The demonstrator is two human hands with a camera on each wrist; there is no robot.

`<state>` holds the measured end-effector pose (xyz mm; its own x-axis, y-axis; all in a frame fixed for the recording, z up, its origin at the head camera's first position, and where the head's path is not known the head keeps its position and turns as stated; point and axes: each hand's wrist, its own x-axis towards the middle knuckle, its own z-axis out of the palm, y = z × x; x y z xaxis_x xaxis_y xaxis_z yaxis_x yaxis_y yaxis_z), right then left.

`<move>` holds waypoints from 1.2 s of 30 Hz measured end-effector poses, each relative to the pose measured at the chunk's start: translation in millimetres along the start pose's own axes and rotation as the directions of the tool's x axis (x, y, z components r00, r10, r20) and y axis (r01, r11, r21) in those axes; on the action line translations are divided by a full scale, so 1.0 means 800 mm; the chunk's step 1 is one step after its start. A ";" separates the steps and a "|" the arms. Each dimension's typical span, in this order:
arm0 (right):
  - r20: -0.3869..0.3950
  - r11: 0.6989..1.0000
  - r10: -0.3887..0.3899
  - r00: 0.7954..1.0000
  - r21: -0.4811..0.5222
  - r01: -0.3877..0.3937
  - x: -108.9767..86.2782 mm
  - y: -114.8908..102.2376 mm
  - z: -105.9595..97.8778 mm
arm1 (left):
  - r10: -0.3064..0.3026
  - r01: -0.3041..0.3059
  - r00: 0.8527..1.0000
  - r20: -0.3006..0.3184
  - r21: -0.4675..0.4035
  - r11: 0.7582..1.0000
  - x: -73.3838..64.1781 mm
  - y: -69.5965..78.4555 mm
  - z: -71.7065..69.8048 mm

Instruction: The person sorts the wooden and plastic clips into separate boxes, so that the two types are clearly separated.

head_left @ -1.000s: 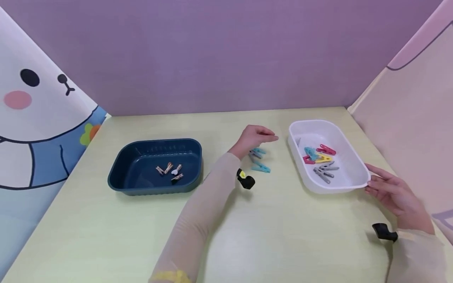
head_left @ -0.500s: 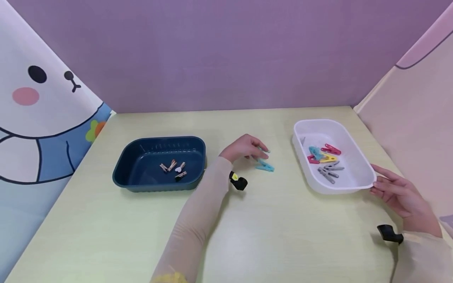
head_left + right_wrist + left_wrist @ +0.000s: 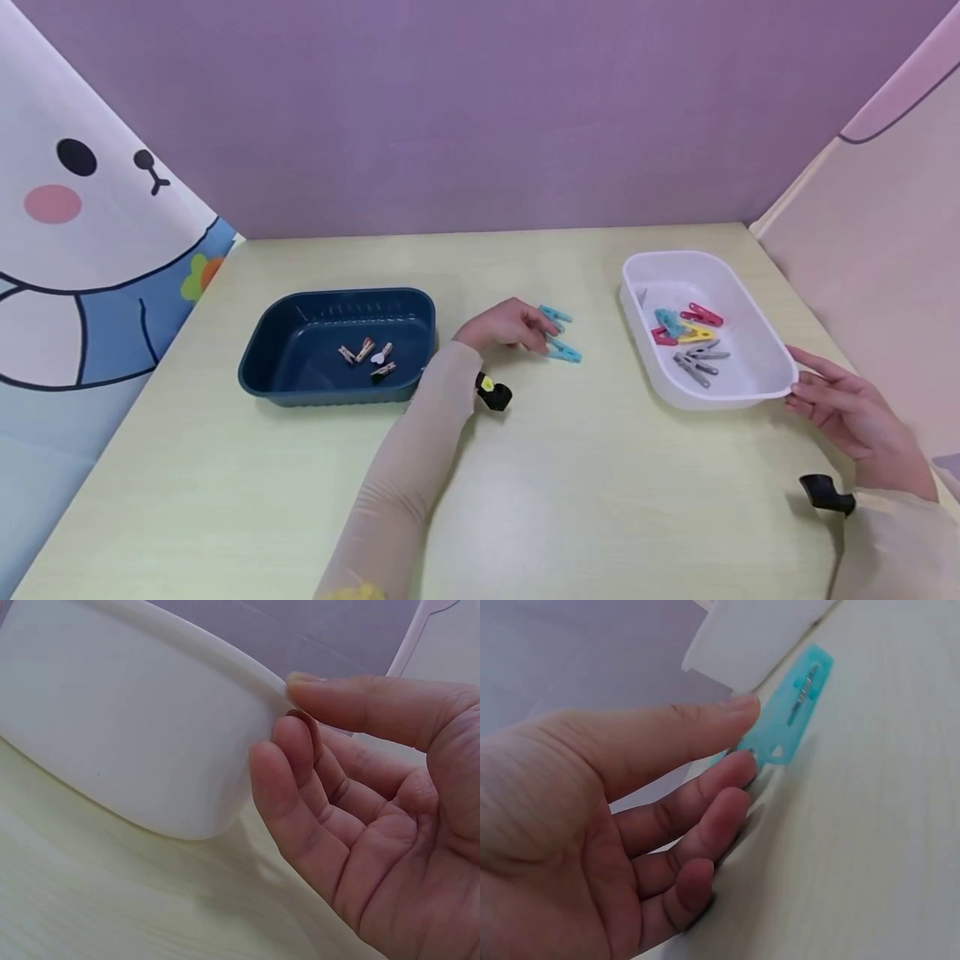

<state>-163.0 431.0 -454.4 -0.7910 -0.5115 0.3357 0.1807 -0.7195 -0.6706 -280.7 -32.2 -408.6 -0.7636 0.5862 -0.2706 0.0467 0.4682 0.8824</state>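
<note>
My left hand is at two blue clothespins in mid-table. Its thumb and index finger pinch the end of a blue clothespin in the left wrist view. In the head view one blue clothespin lies in front and another blue clothespin behind, both partly covered by the fingers. My right hand grips the near right corner of a white plastic basin, thumb on the rim and fingers curled below it. Red, yellow, blue and grey clothespins lie inside this basin.
A dark blue basin stands on the left of the table, holding several small wooden clothespins. A purple partition rises at the back, with printed panels at both sides.
My left hand has come down and leftward from above the blue clothespins to their ends. The right hand stays at the white basin's corner. The head view has shifted slightly.
</note>
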 end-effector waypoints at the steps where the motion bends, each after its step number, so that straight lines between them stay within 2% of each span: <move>1: -0.002 1.000 -0.003 1.000 0.002 0.003 0.000 0.000 0.000 | 0.002 -0.002 1.000 0.001 0.008 1.000 0.000 0.000 0.000; 9: -0.011 1.000 -0.019 1.000 0.015 0.019 0.001 0.001 0.000 | 0.030 -0.028 0.999 -0.016 0.090 0.996 0.003 -0.001 0.005; 19: -0.003 1.000 -0.007 1.000 0.021 0.007 0.002 0.000 0.001 | 0.023 -0.018 1.000 -0.021 0.186 0.982 0.001 0.002 0.009; 28: -0.027 1.000 -0.013 1.000 0.001 0.013 0.000 -0.001 0.002 | 0.051 -0.048 0.999 -0.014 0.178 0.983 -0.001 0.004 0.008; 36: -0.011 1.000 -0.006 1.000 -0.006 0.006 0.002 0.000 0.002 | 0.079 -0.075 0.997 -0.014 0.172 0.982 -0.003 0.003 0.006</move>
<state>-163.2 429.7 -452.9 -0.7982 -0.5022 0.3326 0.1723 -0.7195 -0.6728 -276.0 -29.1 -407.3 -0.7666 0.6118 -0.1948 0.2137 0.5293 0.8211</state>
